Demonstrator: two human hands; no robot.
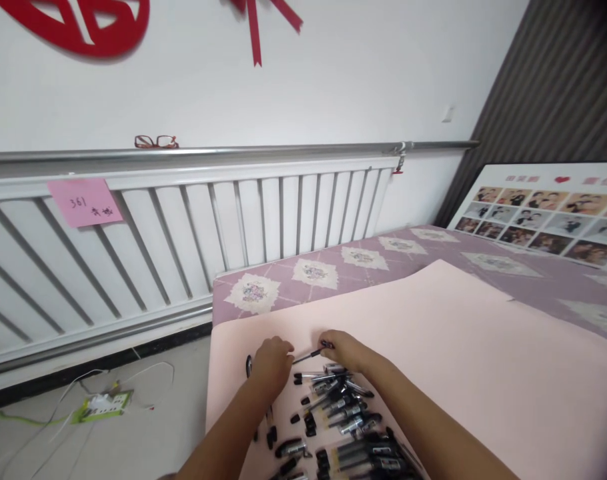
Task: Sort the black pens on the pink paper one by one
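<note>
Above a pile of pens, a pen (308,355) stretches between my two hands. My right hand (341,349) pinches its dark right end. My left hand (272,361) is closed at the slim left end, and its fingers partly cover that end. Below lie several black-capped gel pens (356,460) with clear barrels, heaped on a pale pink sheet (448,360). Some of the pens are blurred. A few more dark pens lie under and beside my left forearm, partly hidden.
The pink sheet covers a purple patterned bed surface (288,287). A white radiator (263,220) with a pink note (86,201) stands along the wall; glasses (156,142) rest on the pipe above. A power strip (103,407) with cables lies on the floor. A photo board (543,213) leans at right.
</note>
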